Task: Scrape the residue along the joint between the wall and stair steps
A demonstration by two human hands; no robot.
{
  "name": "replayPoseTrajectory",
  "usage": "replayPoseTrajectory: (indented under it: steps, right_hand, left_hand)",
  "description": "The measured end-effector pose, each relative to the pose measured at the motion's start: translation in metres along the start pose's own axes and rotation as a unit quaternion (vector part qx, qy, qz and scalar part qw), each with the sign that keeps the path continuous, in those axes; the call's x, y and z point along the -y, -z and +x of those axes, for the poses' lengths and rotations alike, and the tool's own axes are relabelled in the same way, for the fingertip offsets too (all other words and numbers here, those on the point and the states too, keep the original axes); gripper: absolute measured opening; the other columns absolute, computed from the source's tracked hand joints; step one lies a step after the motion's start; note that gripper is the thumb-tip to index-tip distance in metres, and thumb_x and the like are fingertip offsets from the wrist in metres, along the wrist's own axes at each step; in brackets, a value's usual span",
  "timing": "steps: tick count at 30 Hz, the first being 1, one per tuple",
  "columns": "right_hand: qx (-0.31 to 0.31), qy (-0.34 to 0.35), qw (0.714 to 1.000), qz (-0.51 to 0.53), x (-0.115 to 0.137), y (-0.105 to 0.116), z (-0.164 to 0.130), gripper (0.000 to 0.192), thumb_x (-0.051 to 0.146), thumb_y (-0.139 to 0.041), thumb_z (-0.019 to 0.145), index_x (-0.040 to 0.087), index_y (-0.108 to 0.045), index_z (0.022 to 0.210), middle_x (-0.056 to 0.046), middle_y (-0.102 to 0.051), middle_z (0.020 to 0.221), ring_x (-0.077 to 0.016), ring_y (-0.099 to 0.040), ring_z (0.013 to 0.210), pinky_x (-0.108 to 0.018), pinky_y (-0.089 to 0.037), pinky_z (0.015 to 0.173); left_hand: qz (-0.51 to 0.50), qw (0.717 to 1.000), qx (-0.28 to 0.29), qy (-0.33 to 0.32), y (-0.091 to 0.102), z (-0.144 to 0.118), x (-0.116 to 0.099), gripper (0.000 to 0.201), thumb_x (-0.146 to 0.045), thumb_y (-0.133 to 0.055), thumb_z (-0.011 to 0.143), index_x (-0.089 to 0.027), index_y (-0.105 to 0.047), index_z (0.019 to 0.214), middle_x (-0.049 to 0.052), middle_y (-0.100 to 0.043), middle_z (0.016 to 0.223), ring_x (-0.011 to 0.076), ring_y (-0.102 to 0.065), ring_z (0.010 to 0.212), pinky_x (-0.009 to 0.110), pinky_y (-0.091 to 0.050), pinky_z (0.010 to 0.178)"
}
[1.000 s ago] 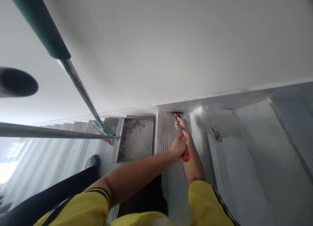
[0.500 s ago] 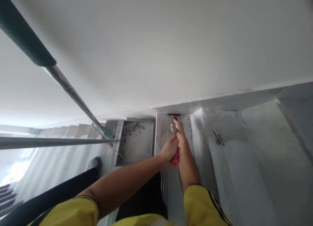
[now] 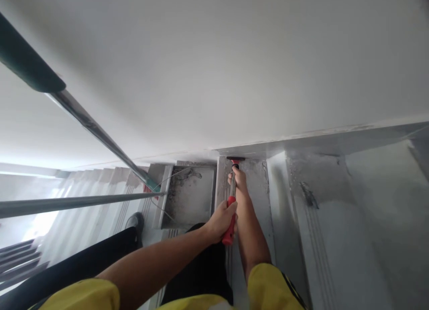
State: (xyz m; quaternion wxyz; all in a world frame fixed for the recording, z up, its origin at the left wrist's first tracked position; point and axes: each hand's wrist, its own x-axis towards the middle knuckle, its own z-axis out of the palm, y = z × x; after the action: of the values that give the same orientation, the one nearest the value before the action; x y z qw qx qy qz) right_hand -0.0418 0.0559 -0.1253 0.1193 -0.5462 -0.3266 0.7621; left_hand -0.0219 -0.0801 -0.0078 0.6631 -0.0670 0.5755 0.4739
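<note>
A scraper [image 3: 229, 231] with a red grip and a red head lies slantwise over a stair tread [image 3: 255, 184]. Its dark blade edge is against the tread close to the wall base. My left hand [image 3: 219, 219] is closed around the red grip. Farther up, my right hand [image 3: 238, 179] wraps the shaft just below the head. Grime marks the tread around the blade.
Left of the scraper lies a long-handled dustpan [image 3: 197, 198] with dirt in it. A broom-like pole with a green grip [image 3: 28, 55] leans beside it. Stairs descend leftward, a white wall [image 3: 214, 77] runs alongside, and dark debris [image 3: 309, 196] lies on the right-hand step.
The scraper's grip and my left hand have shifted left and closer to my body. My right hand and the head have moved slightly left along the tread. The view has shifted a little.
</note>
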Motion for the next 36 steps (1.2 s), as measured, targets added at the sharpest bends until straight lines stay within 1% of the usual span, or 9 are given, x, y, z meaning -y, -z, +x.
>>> replayPoseTrajectory:
  steps: [4,7,10,14,18,23,27,32,36]
  right_hand:
    - [0.007,0.009,1.0,-0.016,-0.015,-0.009,0.001,0.016,0.032,-0.051,0.081,0.018,-0.049,0.074,0.006,-0.044,0.04,-0.0071,-0.038,0.027,-0.017,-0.03,0.029]
    - [0.009,0.024,0.999,-0.024,-0.021,-0.018,0.002,0.013,0.031,-0.052,0.08,0.018,-0.052,0.079,0.007,-0.044,0.04,-0.0078,-0.04,0.028,-0.018,-0.032,0.031]
    - [0.002,0.026,0.999,-0.024,-0.022,-0.025,0.002,0.012,0.03,-0.051,0.08,0.018,-0.053,0.083,0.007,-0.043,0.04,-0.0076,-0.039,0.028,-0.017,-0.032,0.031]
    - [-0.007,0.017,0.999,-0.029,-0.024,-0.032,0.002,0.012,0.029,-0.049,0.081,0.019,-0.049,0.076,0.007,-0.042,0.039,-0.0078,-0.039,0.029,-0.017,-0.032,0.03]
    - [-0.028,0.02,0.999,-0.022,-0.028,-0.039,0.001,0.015,0.031,-0.049,0.081,0.019,-0.046,0.072,0.007,-0.042,0.039,-0.0077,-0.037,0.028,-0.018,-0.032,0.03]
    - [-0.039,0.033,0.997,-0.06,-0.029,-0.046,-0.006,0.019,0.032,-0.052,0.08,0.019,-0.045,0.067,0.005,-0.042,0.038,-0.0094,-0.041,0.029,-0.02,-0.03,0.029]
    - [-0.056,0.025,0.997,-0.056,-0.027,-0.048,-0.009,0.019,0.032,-0.053,0.08,0.02,-0.044,0.068,0.006,-0.043,0.039,-0.0084,-0.04,0.029,-0.019,-0.032,0.03]
    - [-0.038,0.054,0.996,-0.058,-0.032,-0.046,-0.017,0.021,0.035,-0.052,0.079,0.02,-0.042,0.069,0.007,-0.042,0.039,-0.0079,-0.039,0.028,-0.019,-0.032,0.029]
    - [-0.023,0.097,0.992,-0.08,-0.043,-0.056,-0.027,0.021,0.035,-0.052,0.079,0.02,-0.041,0.068,0.006,-0.044,0.039,-0.0081,-0.039,0.027,-0.018,-0.029,0.027]
  left_hand:
    - [-0.012,1.0,-0.001,-0.008,0.014,-0.006,0.009,0.026,-0.046,-0.038,0.087,-0.021,-0.035,0.08,-0.006,-0.045,0.056,0.0077,-0.038,0.031,0.019,-0.033,0.028]
    - [-0.028,0.999,-0.006,-0.014,0.027,-0.01,0.007,0.024,-0.044,-0.041,0.086,-0.021,-0.035,0.081,-0.006,-0.045,0.057,0.0069,-0.038,0.031,0.019,-0.034,0.028]
    - [-0.056,0.998,0.002,-0.02,0.035,-0.01,0.005,0.025,-0.045,-0.045,0.084,-0.021,-0.035,0.084,-0.006,-0.046,0.061,0.0067,-0.039,0.033,0.019,-0.036,0.029]
    - [-0.057,0.997,0.016,-0.045,0.043,-0.008,0.005,0.025,-0.044,-0.046,0.083,-0.021,-0.036,0.083,-0.006,-0.046,0.06,0.007,-0.039,0.033,0.019,-0.035,0.028]
    - [-0.048,0.998,0.021,-0.031,0.053,-0.009,0.003,0.023,-0.041,-0.044,0.084,-0.02,-0.036,0.082,-0.006,-0.046,0.059,0.0072,-0.039,0.033,0.019,-0.036,0.028]
    - [-0.05,0.998,0.033,-0.034,0.065,-0.017,0.001,0.029,-0.046,-0.048,0.082,-0.021,-0.034,0.08,-0.006,-0.046,0.058,0.0061,-0.038,0.032,0.019,-0.036,0.029]
    - [-0.043,0.998,0.046,-0.032,0.069,-0.016,0.0,0.026,-0.044,-0.046,0.083,-0.021,-0.034,0.078,-0.007,-0.044,0.053,0.0065,-0.037,0.03,0.018,-0.035,0.028]
    - [-0.042,0.996,0.056,-0.052,0.072,-0.024,0.016,0.031,-0.048,-0.049,0.082,-0.021,-0.033,0.078,-0.007,-0.046,0.056,0.0067,-0.037,0.03,0.019,-0.035,0.027]
    - [-0.051,0.994,0.051,-0.076,0.088,-0.036,0.036,0.035,-0.051,-0.052,0.079,-0.021,-0.034,0.079,-0.008,-0.046,0.059,0.0065,-0.038,0.03,0.019,-0.034,0.026]
